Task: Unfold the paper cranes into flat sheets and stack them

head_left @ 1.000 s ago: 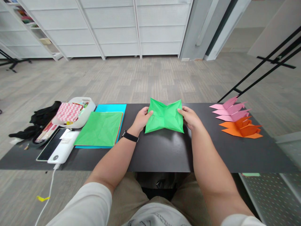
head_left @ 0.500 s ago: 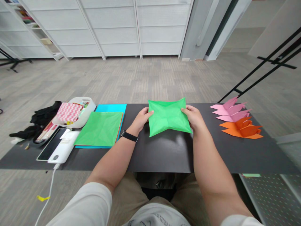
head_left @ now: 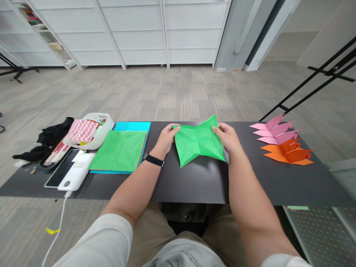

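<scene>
A creased green paper sheet [head_left: 198, 142] is held up over the middle of the dark table, its corners pointing outward and its lower edge bent inward. My left hand [head_left: 167, 138] pinches its left side near the upper left corner, thumb on top. On the right side, my right hand [head_left: 226, 136] grips the paper between thumb and fingers. To the left lies a stack of paper with a green sheet [head_left: 119, 150] on top and a blue sheet [head_left: 133, 126] sticking out beneath. Folded pink paper figures [head_left: 274, 131] and orange ones [head_left: 289, 151] stand at the right.
At the left of the table [head_left: 194, 185] are a white basket [head_left: 104, 135] with a pink-patterned packet, black cloth [head_left: 55, 133], a phone [head_left: 62, 168] and a white power bank [head_left: 76, 172] with a cable. A black metal stand [head_left: 306, 87] rises beyond the right end.
The green paper's sides have bent further inward, giving it a more star-like outline. Its lower left corner has dropped slightly. Both hands still hold it.
</scene>
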`<state>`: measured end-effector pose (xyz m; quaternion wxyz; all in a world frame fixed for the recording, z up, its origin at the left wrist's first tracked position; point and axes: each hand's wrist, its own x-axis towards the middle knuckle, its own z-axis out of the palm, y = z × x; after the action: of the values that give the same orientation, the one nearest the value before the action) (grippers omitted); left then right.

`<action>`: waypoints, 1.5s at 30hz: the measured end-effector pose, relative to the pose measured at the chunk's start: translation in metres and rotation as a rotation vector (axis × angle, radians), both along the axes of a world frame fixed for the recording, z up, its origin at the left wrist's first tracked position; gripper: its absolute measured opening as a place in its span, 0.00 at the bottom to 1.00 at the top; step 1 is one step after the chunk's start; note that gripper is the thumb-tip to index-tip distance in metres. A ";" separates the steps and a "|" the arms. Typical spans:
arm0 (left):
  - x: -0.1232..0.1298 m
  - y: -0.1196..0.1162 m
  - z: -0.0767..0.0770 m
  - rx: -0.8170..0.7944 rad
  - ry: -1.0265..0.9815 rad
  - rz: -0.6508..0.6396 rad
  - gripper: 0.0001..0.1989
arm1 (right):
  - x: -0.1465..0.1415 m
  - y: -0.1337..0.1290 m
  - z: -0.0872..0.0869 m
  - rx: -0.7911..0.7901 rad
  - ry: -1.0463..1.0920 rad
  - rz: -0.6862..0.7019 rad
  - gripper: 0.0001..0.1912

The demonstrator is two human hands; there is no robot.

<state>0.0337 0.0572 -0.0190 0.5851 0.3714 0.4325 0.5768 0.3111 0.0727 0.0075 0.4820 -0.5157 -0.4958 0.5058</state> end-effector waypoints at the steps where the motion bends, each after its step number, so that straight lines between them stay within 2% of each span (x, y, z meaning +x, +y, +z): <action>1: 0.000 0.000 0.000 -0.007 -0.010 -0.002 0.18 | 0.000 0.000 0.000 -0.005 0.006 -0.009 0.17; 10: -0.001 0.009 -0.007 -0.036 -0.201 0.083 0.22 | 0.001 -0.002 0.002 -0.050 0.075 0.023 0.22; 18: -0.002 0.005 -0.005 -0.051 -0.117 0.079 0.23 | 0.005 -0.002 0.002 -0.079 0.069 0.008 0.22; 21: -0.007 0.007 -0.003 -0.031 -0.108 0.156 0.24 | 0.007 0.001 -0.002 -0.079 0.058 -0.003 0.23; 24: -0.009 0.006 -0.002 -0.026 -0.116 0.232 0.27 | 0.010 0.006 -0.006 -0.029 0.059 -0.097 0.23; 26: -0.006 0.003 0.000 -0.047 -0.132 0.128 0.30 | 0.011 0.010 -0.009 0.027 0.065 -0.177 0.23; 29: 0.005 -0.006 0.001 -0.065 -0.101 -0.161 0.37 | 0.013 0.014 -0.012 0.112 0.090 -0.272 0.22; 31: 0.013 -0.012 0.000 -0.046 -0.040 -0.273 0.38 | 0.015 0.016 -0.013 0.153 0.116 -0.316 0.21; 37: 0.020 -0.015 -0.011 -0.070 0.163 -0.390 0.26 | 0.023 0.017 -0.016 0.185 0.122 -0.346 0.20; 40: 0.017 -0.012 -0.014 -0.015 0.217 -0.441 0.22 | 0.027 0.018 -0.018 0.166 0.154 -0.360 0.19; 45: 0.007 -0.007 -0.010 0.038 0.245 -0.472 0.21 | 0.033 0.023 -0.021 0.090 0.180 -0.375 0.18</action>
<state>0.0403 0.0502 -0.0294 0.6396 0.5400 0.3907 0.3828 0.3444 0.0962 -0.0137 0.6326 -0.5295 -0.3683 0.4288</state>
